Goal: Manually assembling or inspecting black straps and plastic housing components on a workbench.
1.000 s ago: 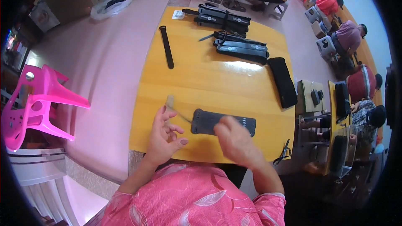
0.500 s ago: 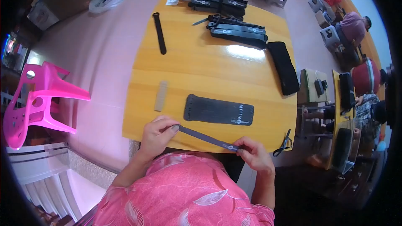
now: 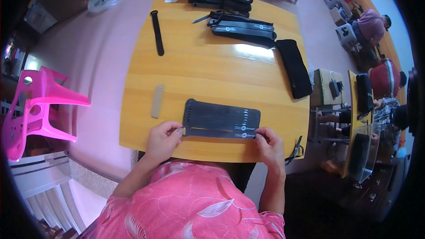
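Note:
A thin dark strap with a white print [image 3: 212, 134] is stretched level between my two hands. My left hand [image 3: 164, 141] pinches its left end between thumb and fingers, and my right hand [image 3: 270, 145] pinches the right end. The strap lies along the near edge of a flat row of like black straps [image 3: 217, 114] on the table, their white marks lined up at the right. A thin slit of wood shows between strap and row toward the left; at the right I cannot tell whether they touch.
On the yellow table [image 3: 199, 71] lie a beige strip [image 3: 157, 102], a single black strap [image 3: 157, 35], tied strap bundles [image 3: 243, 28] at the back, a black stack [image 3: 294, 68] and scissors [image 3: 295, 151] at the right. A pink stool [image 3: 44, 102] stands left. Other people sit at the far right.
Both hands have carried the strap away from my body, from the table's front edge to the near side of the row. Its slant has become level. The whole view has shifted slightly.

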Action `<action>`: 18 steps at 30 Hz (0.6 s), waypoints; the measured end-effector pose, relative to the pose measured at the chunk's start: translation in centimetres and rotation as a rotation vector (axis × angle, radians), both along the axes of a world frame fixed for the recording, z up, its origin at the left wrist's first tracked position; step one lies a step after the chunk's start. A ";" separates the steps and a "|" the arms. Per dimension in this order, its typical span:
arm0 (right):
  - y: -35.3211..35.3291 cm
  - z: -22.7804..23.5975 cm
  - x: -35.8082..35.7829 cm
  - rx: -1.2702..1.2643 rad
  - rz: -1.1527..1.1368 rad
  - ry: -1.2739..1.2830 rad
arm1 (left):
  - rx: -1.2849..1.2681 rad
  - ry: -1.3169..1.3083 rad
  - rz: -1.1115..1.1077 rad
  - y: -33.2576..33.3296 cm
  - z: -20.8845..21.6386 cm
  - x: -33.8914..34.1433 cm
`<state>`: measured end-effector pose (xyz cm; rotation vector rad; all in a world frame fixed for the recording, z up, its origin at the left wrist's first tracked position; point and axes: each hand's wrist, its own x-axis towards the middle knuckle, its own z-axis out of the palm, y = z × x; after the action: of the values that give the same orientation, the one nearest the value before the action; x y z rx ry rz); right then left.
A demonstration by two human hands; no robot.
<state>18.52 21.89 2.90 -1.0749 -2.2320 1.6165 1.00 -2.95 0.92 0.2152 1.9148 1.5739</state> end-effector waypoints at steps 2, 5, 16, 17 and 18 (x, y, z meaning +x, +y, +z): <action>0.1 -0.1 -0.4 -0.030 -0.044 -0.019 | -0.019 0.188 -0.012 0.4 -0.9 -0.1; 0.6 -1.4 0.1 -0.030 -0.104 -0.029 | -0.072 0.373 -0.034 1.4 -0.7 -0.3; 0.4 -1.5 -0.7 0.063 -0.135 -0.066 | -0.177 0.406 -0.047 1.8 -0.8 -0.5; 0.4 -1.6 -0.6 0.065 -0.135 -0.058 | -0.156 0.365 -0.023 1.8 -1.1 -0.5; 0.4 -1.8 -0.6 0.063 -0.135 -0.059 | -0.135 0.324 0.001 1.8 -1.3 -0.5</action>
<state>17.96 22.26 1.07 -1.2425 -2.1782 1.4687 0.49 -1.13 -0.36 0.4330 2.2588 1.4721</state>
